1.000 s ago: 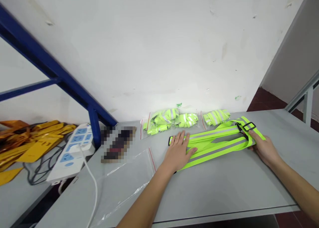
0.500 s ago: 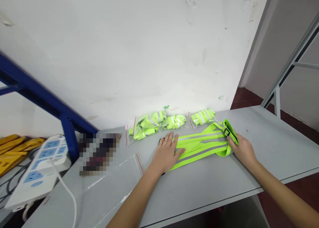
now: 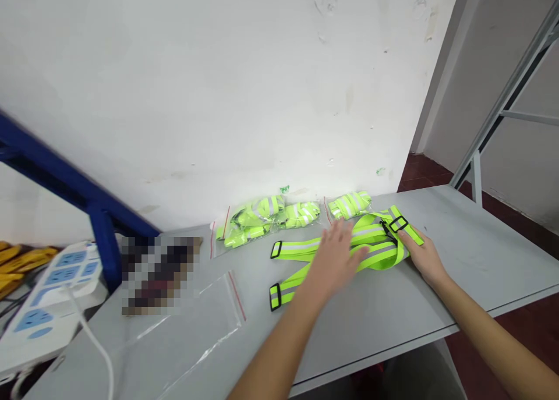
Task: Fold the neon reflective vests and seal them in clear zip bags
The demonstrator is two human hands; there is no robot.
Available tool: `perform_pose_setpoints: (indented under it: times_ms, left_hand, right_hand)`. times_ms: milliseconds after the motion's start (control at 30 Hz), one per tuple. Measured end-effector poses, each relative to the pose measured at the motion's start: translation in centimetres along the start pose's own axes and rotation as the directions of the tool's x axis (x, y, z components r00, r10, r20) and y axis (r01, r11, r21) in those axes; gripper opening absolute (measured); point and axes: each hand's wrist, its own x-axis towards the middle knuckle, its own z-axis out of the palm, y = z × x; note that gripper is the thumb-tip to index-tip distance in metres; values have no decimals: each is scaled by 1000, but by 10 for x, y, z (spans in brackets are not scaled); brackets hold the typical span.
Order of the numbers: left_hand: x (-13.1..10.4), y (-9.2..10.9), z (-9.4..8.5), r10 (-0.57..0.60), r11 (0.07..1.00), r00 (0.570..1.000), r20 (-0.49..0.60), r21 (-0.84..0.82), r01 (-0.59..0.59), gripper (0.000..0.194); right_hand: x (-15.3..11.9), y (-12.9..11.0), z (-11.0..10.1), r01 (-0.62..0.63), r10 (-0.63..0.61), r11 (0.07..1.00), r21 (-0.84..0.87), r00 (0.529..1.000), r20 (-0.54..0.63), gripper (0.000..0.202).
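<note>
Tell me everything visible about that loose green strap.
The strap looks like fabric, bright yellow-green with a silvery stripe, and has black buckles. It lies doubled in bands on the grey table, two buckled ends apart at the left. The right hand holds its other end; the blurred left hand is over its middle, contact unclear.

Cloth straps (image 3: 379, 252), glossy plastic bag (image 3: 198, 324).
</note>
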Motion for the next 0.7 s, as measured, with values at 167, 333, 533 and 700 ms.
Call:
perform_pose_setpoints:
  times_ms: [167,333,533,700]
  left_hand:
    - [30,65,38,126,992,992,5,-23,-126,73]
    - [34,66,66,165,983,976,-140,107,-150,54]
    - [31,59,65,284,959,930,-231,56,-279,20]
    - [33,50,62,231,969,962,-148,-56,-241,25]
  right_hand:
    - [-2,-6,2,27,-28,1000,-8,999,-44,57]
    - [-3,-10,4,-16,11,998,-62,997,-81,58]
    - [-6,-5,4,-24,1,981,-191,993,-116,56]
    - [-6,-3,1,21,-44,965,-261,996,-81,53]
